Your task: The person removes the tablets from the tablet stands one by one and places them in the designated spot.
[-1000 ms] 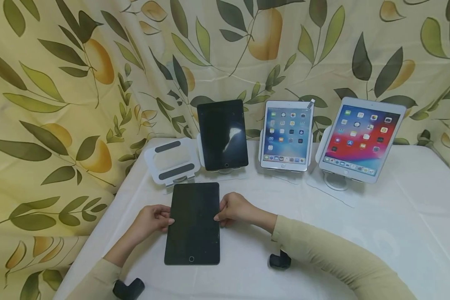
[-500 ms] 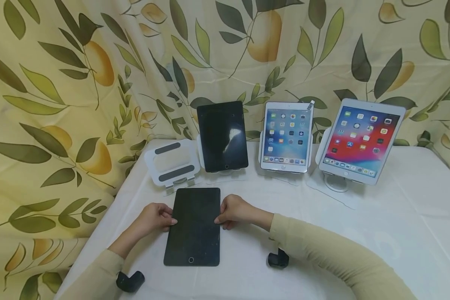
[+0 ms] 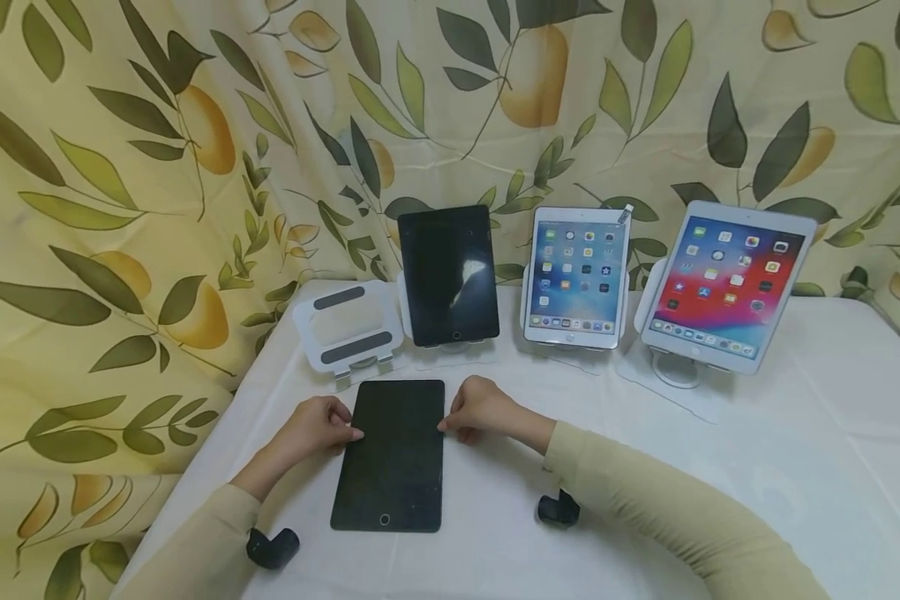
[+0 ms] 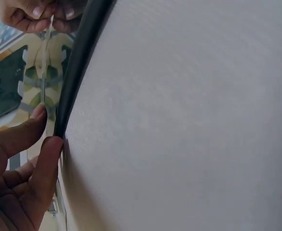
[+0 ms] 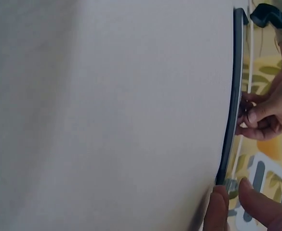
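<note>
1. On the white tablet (image 3: 574, 279), a label (image 3: 626, 214) too small to read.
2. Over the cloth (image 3: 506, 546), the black tablet (image 3: 392, 454) points lengthwise away, button (image 3: 385, 520) nearest me.
3. My left hand (image 3: 312, 432) and right hand (image 3: 483, 408) pinch its sides.

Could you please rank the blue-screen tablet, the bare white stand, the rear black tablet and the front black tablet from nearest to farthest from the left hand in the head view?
1. Front black tablet: right at the left hand.
2. Bare white stand: left end of the back row.
3. Rear black tablet: just right of that stand.
4. Blue-screen tablet: farther right.
</note>
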`<state>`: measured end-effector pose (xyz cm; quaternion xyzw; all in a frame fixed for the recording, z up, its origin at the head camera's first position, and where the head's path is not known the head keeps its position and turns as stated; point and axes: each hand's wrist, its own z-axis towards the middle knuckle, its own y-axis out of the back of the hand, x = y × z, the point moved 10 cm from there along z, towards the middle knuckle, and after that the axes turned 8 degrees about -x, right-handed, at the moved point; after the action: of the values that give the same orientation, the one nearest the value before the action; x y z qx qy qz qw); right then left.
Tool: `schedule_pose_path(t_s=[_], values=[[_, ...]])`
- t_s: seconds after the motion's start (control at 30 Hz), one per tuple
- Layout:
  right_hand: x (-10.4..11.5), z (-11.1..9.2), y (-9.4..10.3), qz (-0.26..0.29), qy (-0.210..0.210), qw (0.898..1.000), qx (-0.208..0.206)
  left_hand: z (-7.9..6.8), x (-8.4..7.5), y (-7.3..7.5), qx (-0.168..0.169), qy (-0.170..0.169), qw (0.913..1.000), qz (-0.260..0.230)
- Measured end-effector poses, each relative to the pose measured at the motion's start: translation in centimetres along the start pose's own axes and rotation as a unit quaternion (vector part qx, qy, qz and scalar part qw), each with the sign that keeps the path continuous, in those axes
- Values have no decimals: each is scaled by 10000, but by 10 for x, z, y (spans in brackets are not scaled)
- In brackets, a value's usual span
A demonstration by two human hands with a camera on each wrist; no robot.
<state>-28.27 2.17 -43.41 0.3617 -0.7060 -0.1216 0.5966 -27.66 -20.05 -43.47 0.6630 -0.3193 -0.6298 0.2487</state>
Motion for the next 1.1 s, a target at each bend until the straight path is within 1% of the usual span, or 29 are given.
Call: schedule_pose_path(t_s=[0.07,0.17,0.2,0.3,0.37,0.43,0.53,0.63,0.73,0.87,0.93,1.0,1.1], values=[[-1,3,5,-37,34,9999,-98,3,-2,3,-178,-53,9998,52],[-3,8,14,-114,16,9994,-329,7,-4,6,-363,-4,9993,21],[-3,9,17,-132,2,9991,-406,9,-5,6,-365,29,9993,-30],[-5,13,27,-79,-107,9977,-666,12,-8,2,-237,213,9987,-390],[-5,13,33,48,-184,9965,-810,15,-13,1,-152,232,9976,-631],[-5,13,38,278,-223,9951,-924,18,-18,2,-142,266,9957,-873],[-2,14,48,487,-156,9922,-1135,24,-25,5,-228,193,9947,-979],[0,14,59,627,15,9882,-1399,30,-34,10,-401,127,9929,-1110],[2,15,70,744,208,9824,-1702,36,-47,16,-625,-94,9895,-1299],[5,15,85,699,532,9721,-2176,42,-61,22,-971,-297,9843,-1446],[6,14,91,629,631,9668,-2396,45,-66,24,-1152,-321,9820,-1465],[5,15,96,633,640,9622,-2571,48,-69,24,-1343,-328,9789,-1507],[3,17,102,667,555,9575,-2749,51,-76,26,-1778,-464,9701,-1587]])
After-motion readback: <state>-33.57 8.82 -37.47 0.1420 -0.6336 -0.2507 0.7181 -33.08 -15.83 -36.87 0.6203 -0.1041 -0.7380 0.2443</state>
